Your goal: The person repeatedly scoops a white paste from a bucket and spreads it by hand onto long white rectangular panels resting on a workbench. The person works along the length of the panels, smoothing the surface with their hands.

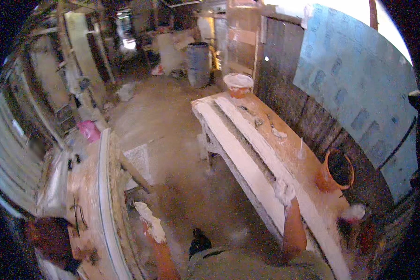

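My left hand (151,223) hangs beside the left bench, over the floor. A thick white paste coats it; its fingers look stretched out, with nothing plainly held. My right hand (284,190), also caked white, rests on the long table (284,121) at the right, by the dark gap between two strips. One long white strip (238,142) runs along the table's near side, and a second white strip (261,140) lies parallel to it. Blur and paste hide the right fingers. Small paste-smeared tools (258,122) lie farther up the table.
An orange basin (238,88) with white stuff stands at the table's far end; an orange bucket (336,171) sits by the wall. At left, the bench (91,186) carries thin dark rods and a pink bag (88,130). A blue barrel (198,65) stands at the back.
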A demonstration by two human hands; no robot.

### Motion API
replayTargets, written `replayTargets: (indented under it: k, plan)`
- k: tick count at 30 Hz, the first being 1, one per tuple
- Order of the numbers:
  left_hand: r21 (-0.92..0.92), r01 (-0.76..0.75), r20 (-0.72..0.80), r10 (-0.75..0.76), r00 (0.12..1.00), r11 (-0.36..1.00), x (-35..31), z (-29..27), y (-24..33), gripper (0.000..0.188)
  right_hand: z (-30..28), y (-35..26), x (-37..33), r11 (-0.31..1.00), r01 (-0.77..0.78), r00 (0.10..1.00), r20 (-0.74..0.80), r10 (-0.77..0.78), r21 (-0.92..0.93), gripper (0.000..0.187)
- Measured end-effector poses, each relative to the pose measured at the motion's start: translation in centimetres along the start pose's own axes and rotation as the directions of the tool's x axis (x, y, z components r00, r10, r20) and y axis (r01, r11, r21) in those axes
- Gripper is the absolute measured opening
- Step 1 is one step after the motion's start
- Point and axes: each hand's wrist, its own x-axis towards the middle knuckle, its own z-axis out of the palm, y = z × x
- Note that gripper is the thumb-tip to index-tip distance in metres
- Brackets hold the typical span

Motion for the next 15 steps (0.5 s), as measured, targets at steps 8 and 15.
replayTargets:
  k: [8,15]
  plan:
    - [-0.007,0.102,0.057,-0.102,0.993,0.995,17.9,5.5,0.4,0.045,6.4,3.9,14.6,0.862,0.23,0.961,-0.033,-0.274,-0.452,0.04]
    - [-0.029,0.164,0.05,-0.162,0.985,0.986,30.7,7.2,-3.7,0.044,9.9,6.7,33.1,0.566,0.152,0.801,-0.235,-0.551,-0.81,0.037]
